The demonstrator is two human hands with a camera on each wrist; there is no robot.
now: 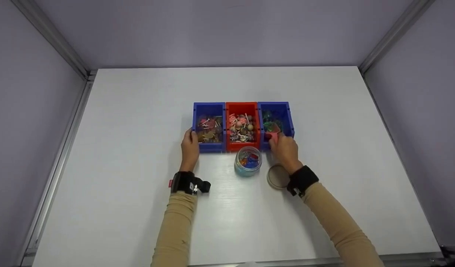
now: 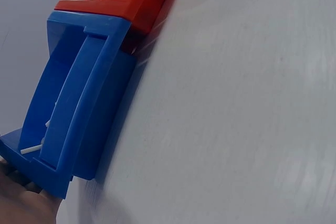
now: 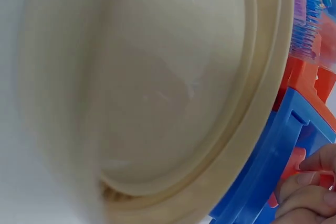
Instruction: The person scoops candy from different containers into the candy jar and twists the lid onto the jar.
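Observation:
My right hand (image 1: 285,150) grips the handle of a pink scoop (image 1: 274,136), whose head dips into the right blue bin (image 1: 290,122) among green, shiny wrapped pieces (image 1: 268,115). In the right wrist view, curled fingers (image 3: 307,198) surround the pinkish-red handle. My left hand (image 1: 190,150) rests against the outer side of the left blue bin (image 1: 212,147), near its front corner; part of its fingers is hidden behind the wall in the left wrist view. Before the bins stands an uncovered clear jar (image 1: 246,172) with red, orange and blue pieces inside.
A red bin (image 1: 242,146) full of lollipops (image 1: 244,129) sits between the blue ones. More stick candies (image 1: 209,128) lie in the left bin. Beneath my right wrist is a round beige lid (image 1: 277,177) on the white table (image 1: 131,167). Walls border its back and sides.

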